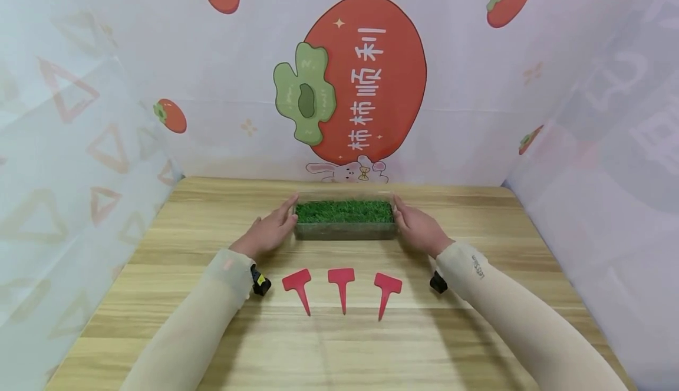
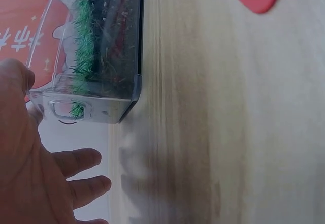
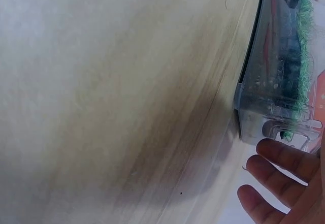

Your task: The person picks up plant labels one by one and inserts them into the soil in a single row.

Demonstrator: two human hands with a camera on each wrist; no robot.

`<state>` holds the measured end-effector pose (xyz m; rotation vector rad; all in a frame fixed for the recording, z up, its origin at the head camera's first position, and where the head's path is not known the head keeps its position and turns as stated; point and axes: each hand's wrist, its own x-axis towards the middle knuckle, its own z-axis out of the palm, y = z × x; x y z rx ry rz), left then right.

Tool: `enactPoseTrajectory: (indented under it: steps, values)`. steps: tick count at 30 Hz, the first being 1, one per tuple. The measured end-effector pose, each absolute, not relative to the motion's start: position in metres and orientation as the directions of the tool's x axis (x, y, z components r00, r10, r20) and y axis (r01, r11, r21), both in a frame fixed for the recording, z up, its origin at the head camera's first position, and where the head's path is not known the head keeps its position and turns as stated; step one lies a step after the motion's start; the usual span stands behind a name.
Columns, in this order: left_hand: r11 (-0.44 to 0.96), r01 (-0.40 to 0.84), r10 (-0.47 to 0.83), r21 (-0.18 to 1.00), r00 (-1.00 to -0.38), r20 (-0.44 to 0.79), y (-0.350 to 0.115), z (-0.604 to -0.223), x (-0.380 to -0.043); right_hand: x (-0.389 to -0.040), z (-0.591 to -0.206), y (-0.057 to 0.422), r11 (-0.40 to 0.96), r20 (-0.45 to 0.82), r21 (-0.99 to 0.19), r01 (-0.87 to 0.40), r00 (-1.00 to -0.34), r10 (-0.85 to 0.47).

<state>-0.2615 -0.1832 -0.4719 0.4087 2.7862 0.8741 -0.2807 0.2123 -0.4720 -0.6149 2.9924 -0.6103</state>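
A clear plastic box (image 1: pixel 345 232) with green artificial grass (image 1: pixel 345 211) inside rests on the table between the two hands. My left hand (image 1: pixel 269 230) touches its left end, with the thumb at the rim. In the left wrist view the other fingers (image 2: pixel 78 191) extend loosely, apart from the box's cut-out handle. At the right end, my right hand (image 1: pixel 421 226) lies against the box; three extended fingers (image 3: pixel 277 181) show near that end's handle in the right wrist view, while its thumb is hidden there. Three red T-shaped plant labels (image 1: pixel 341 291) lie in front of the box.
The light wood table (image 1: pixel 345 355) has white printed sheets on three sides. Its back sheet (image 1: pixel 456 143) stands just behind the box. Small black wrist cameras (image 1: pixel 260 281) sit below both wrists, to either side of the labels.
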Motion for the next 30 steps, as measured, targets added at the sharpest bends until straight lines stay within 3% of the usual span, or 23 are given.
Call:
enactPoseTrajectory:
  steps: [20, 30]
  values:
    - [0.841, 0.229, 0.294, 0.49, -0.954, -0.059, -0.184, -0.471, -0.251, -0.266, -0.471, 0.21, 0.856, 0.058, -0.366, -0.366, -0.927, -0.371]
    - [0.83, 0.199, 0.278, 0.521, -0.957, -0.078, -0.184, -0.473, -0.247, -0.264, -0.476, 0.212, 0.846, 0.084, -0.387, -0.366, -0.928, -0.363]
